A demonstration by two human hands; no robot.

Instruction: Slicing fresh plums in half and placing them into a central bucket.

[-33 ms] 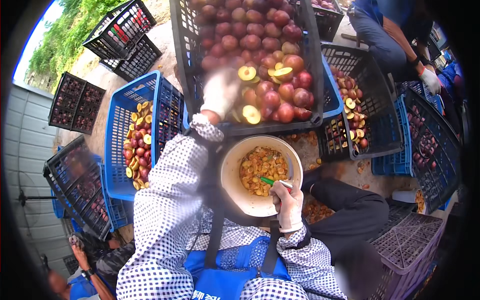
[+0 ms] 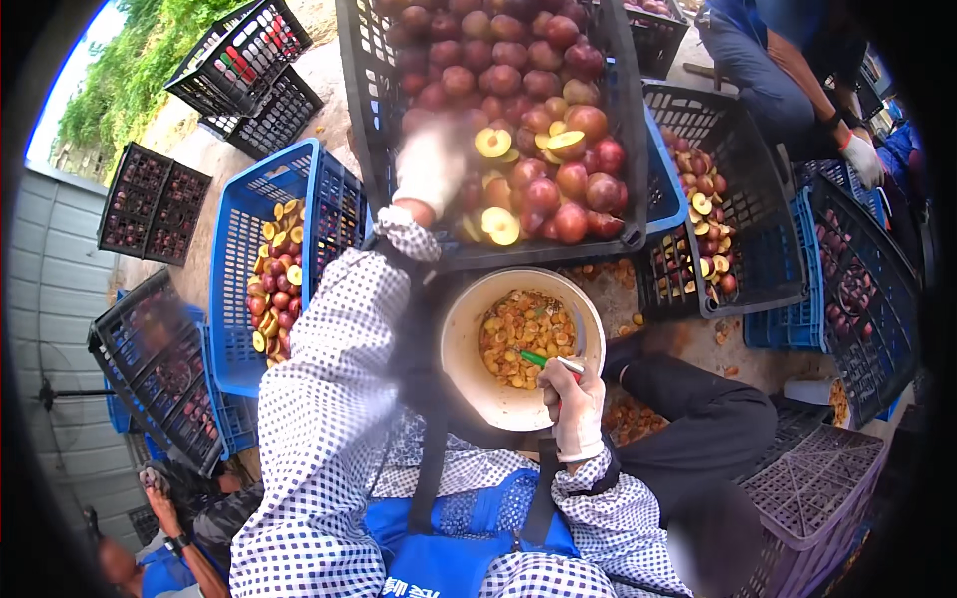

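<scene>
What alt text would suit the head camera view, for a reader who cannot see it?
A person's gloved left hand reaches into a black crate of red plums, some halved. The gloved right hand holds a green-handled tool over a white bowl of pits. Blue crates of fruit surround them.

The black crate (image 2: 598, 120) of plums is heaped to its rim, leaving only its near edge open above the white bucket (image 2: 469, 369). The left hand (image 2: 431, 164) reaches over that edge. The right hand (image 2: 578, 404) with a green knife (image 2: 543, 359) blocks the bucket's right rim; its left half is open. Blue crates (image 2: 249, 229) crowd the left.
</scene>
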